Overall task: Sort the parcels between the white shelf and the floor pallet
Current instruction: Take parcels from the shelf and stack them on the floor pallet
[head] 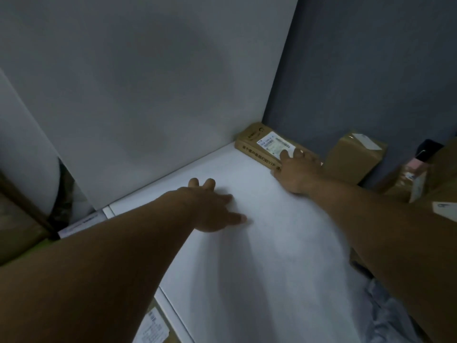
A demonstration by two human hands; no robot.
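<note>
A flat brown cardboard parcel [262,142] with a white label lies in the far right corner of the white shelf board [259,243]. My right hand [296,169] reaches onto the near end of that parcel, fingers laid on its top and label, thumb down its side. My left hand [212,206] rests flat on the bare shelf board, fingers spread, a little left of the parcel and apart from it. A second, taller brown parcel [356,157] stands just right of the first, past the shelf edge.
A white back panel [148,95] rises behind the shelf, with a dark blue-grey wall [371,70] to the right. More cardboard boxes [425,179] crowd the right side. Labelled parcels [153,328] lie below the shelf's front edge; a brown box [17,219] sits at left.
</note>
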